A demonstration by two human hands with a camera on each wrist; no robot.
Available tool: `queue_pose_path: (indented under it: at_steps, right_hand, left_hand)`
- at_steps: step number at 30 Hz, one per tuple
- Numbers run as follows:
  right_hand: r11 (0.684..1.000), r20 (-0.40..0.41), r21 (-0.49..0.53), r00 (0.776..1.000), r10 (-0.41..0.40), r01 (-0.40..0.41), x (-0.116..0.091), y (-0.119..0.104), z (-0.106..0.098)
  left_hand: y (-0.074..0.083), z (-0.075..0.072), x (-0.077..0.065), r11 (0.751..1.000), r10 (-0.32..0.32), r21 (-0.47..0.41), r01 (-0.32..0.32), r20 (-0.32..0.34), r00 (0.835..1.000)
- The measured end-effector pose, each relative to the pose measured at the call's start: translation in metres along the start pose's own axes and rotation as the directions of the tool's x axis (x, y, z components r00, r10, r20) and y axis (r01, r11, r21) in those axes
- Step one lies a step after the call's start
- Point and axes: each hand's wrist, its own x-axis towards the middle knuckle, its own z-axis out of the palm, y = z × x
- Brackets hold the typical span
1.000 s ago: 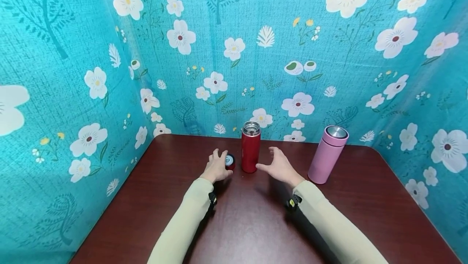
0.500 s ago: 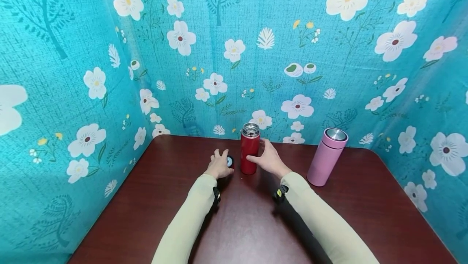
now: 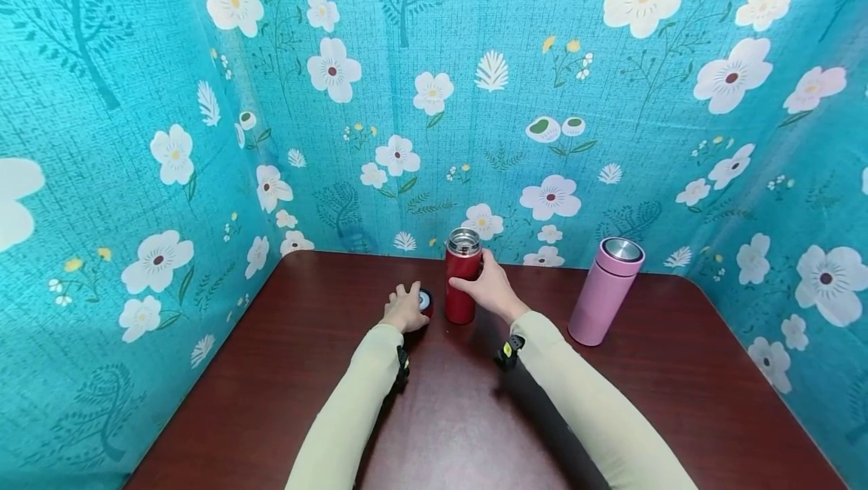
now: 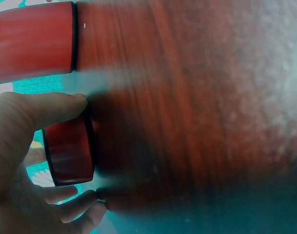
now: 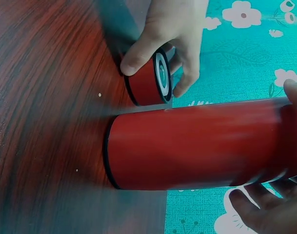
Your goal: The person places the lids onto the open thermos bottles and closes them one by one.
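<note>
A red thermos bottle [image 3: 459,290] stands upright on the table, its steel mouth uncovered. My right hand [image 3: 493,292] holds it from the right, thumb across the front and fingers round the far side; in the right wrist view those fingers [image 5: 255,202] lie along the bottle's wall. Left of the bottle, a short red lid [image 3: 426,305] with black rims and a pale round centre sits on the table. My left hand [image 3: 404,310] is around the lid, its thumb [image 4: 65,107] against one side and its fingers on the other; some fingertips show a gap.
A pink thermos [image 3: 605,294] with a steel-topped lid stands to the right of my right hand. The dark red-brown table [image 3: 447,414] is bordered behind and at both sides by a turquoise flowered cloth [image 3: 380,203].
My right hand has moved left from beside the red bottle and come round it. My left hand has stayed by the lid, with small shifts. Bottle and lid stand about where they were.
</note>
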Motion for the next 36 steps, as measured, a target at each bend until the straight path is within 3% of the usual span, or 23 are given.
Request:
queue_pose_path:
  at_steps: [17,26,36]
  right_hand:
    - [0.998,0.001,-0.051,1.000,-0.023,0.023,-0.008,-0.003,-0.005]
    - [0.997,0.002,-0.061,0.999,-0.039,0.039,-0.020,-0.004,-0.012]
    - [0.996,0.010,-0.072,0.999,-0.042,0.043,-0.042,0.000,-0.027]
  left_hand:
    - [0.005,-0.001,-0.005,0.996,0.046,0.076,-0.048,0.030,0.998]
    - [0.008,-0.004,-0.020,0.995,0.063,0.069,-0.068,0.064,0.996]
    - [0.018,-0.014,-0.043,0.984,0.152,0.086,-0.154,0.029,0.988]
